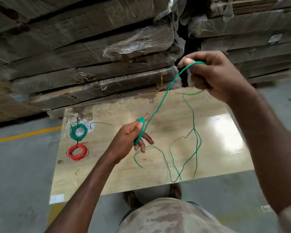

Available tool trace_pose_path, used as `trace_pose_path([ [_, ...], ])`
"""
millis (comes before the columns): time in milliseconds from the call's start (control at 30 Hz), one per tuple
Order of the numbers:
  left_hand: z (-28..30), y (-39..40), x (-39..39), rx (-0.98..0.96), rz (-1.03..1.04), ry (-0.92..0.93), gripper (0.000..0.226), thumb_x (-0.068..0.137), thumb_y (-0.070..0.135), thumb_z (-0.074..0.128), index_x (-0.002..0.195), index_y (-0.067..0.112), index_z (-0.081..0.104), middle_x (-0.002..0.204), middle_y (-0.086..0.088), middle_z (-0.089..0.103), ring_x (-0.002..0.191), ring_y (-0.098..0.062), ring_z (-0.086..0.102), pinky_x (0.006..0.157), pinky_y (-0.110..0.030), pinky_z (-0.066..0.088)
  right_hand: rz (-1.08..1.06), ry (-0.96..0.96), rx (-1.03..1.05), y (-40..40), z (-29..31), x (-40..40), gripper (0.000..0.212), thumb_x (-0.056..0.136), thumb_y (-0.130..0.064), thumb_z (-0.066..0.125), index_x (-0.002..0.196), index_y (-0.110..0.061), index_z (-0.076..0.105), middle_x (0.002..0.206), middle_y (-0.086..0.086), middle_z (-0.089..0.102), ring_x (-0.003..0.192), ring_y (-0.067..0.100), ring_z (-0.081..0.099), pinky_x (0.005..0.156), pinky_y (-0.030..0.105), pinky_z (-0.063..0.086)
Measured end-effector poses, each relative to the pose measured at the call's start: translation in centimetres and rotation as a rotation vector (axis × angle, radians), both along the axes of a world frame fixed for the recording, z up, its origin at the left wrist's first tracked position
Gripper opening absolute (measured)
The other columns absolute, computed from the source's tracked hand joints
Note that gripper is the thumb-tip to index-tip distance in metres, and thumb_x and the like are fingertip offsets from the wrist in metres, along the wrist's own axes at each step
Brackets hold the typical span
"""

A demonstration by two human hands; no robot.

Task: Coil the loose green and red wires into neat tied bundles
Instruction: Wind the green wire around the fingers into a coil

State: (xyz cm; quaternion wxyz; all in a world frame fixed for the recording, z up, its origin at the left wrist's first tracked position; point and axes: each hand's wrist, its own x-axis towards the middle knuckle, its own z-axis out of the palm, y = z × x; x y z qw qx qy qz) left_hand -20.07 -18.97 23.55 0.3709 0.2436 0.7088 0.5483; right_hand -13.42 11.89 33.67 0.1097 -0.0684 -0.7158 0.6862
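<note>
While hands (168, 105) coil green wire (160, 105), no legible writing

Two tied coils (78, 134) (77, 152) are lying at the board's (118, 174) left end, one behind the other; loose wire (183, 158) is trailing at its right; stacked cartons (91, 56) are standing behind.

From my feed, the far curled fingers of the right hand (213, 76) are motion-blurred, so I cannot tell how the thin loose green wire (160, 105) passes through them. The wraps on the left hand (131, 138) hide which fingers they go round. The thin black cable tie (101, 123) lying on the pale wooden board (158, 163) is too fine for me to read its head. The board's near edge is covered by my camouflage-patterned shirt (166, 217), and both forearms run off the bottom and right edges.
</note>
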Motion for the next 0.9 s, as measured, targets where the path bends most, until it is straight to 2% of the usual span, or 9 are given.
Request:
trace_pose_path([
  [67,0.4,0.1,1.3,0.043,-0.058,-0.075,0.038,0.12,0.025,0.034,0.153,0.024,0.054,0.091,-0.021,0.08,0.046,-0.02,0.048,0.049,-0.028,0.031,-0.078,-0.092,-0.08,0.9,-1.1,-2.1,0.015,0.108,-0.017,0.061,0.105,-0.009,0.074,0.068,0.001,0.025,0.054,0.012,0.012,0.045,0.024,0.01],
  [167,1.2,0.4,2.7,0.17,-0.072,-0.237,0.046,0.114,0.03,0.039,0.155,0.018,0.054,0.081,-0.027,0.074,0.042,-0.014,0.032,0.046,-0.025,0.024,-0.181,-0.224,-0.113,0.9,-3.9,-4.4,0.018,0.109,-0.015,0.059,0.097,-0.014,0.072,0.053,-0.01,0.036,0.043,0.004,0.019,0.042,0.015,0.013],
  [267,2.2,0.3,3.3,0.338,-0.056,-0.425,0.051,0.108,0.031,0.045,0.15,0.005,0.059,0.069,-0.019,0.07,0.041,-0.013,0.022,0.044,-0.025,0.013,-0.238,-0.35,-0.086,0.2,-8.2,-5.3,0.022,0.108,-0.011,0.057,0.092,-0.018,0.069,0.05,-0.01,0.035,0.04,0.003,0.021,0.042,0.012,0.014],
  [367,3.5,-0.2,4.0,0.519,-0.107,-0.611,0.054,0.106,0.031,0.053,0.154,0.005,0.057,0.061,-0.01,0.065,0.04,-0.012,0.021,0.048,-0.037,-0.003,-0.236,-0.444,0.026,-2.2,-12.9,-4.9,0.021,0.11,-0.01,0.054,0.099,-0.02,0.069,0.059,-0.004,0.029,0.04,0.005,0.022,0.04,0.013,0.018],
  [467,4.9,-0.3,3.9,0.668,-0.051,-0.675,0.055,0.111,0.031,0.048,0.16,0.007,0.048,0.071,-0.004,0.071,0.04,-0.006,0.033,0.047,-0.033,0.0,-0.104,-0.439,0.198,-6.4,-16.8,-2.6,0.014,0.109,-0.014,0.06,0.103,-0.017,0.072,0.052,-0.011,0.041,0.039,0.001,0.028,0.04,0.018,0.025],
  [567,6.1,0.4,1.9,0.7,0.173,-0.597,0.052,0.118,0.031,0.027,0.161,0.011,0.048,0.099,0.004,0.082,0.044,-0.003,0.044,0.048,-0.021,0.019,0.158,-0.378,0.462,-11.5,-18.5,0.9,0.015,0.106,-0.019,0.066,0.096,-0.025,0.075,0.063,-0.017,0.062,0.053,0.003,0.047,0.058,0.023,0.037],
  [667,6.0,1.7,-0.1,0.637,0.315,-0.462,0.05,0.118,0.031,0.028,0.16,0.011,0.046,0.131,0.005,0.078,0.055,-0.002,0.054,0.056,-0.012,0.043,0.421,-0.344,0.567,-16.2,-17.4,4.1,0.01,0.106,-0.027,0.066,0.103,-0.023,0.074,0.064,-0.006,0.057,0.06,0.01,0.048,0.061,0.02,0.037],
  [800,3.2,2.6,-1.2,0.428,0.321,-0.191,0.05,0.12,0.029,0.028,0.166,0.013,0.036,0.147,0.005,0.069,0.063,-0.012,0.067,0.06,-0.018,0.046,0.544,-0.385,0.629,-18.8,-14.0,5.5,0.015,0.108,-0.037,0.062,0.11,-0.024,0.069,0.067,-0.012,0.052,0.067,0.011,0.05,0.065,0.03,0.037],
  [900,1.2,2.6,-1.9,0.262,0.297,-0.018,0.05,0.12,0.03,0.031,0.167,0.014,0.034,0.144,0.008,0.071,0.064,-0.018,0.071,0.059,-0.021,0.05,0.576,-0.402,0.672,-18.0,-11.6,5.6,0.021,0.11,-0.037,0.06,0.113,-0.02,0.07,0.069,-0.013,0.051,0.068,0.01,0.048,0.058,0.018,0.034],
])
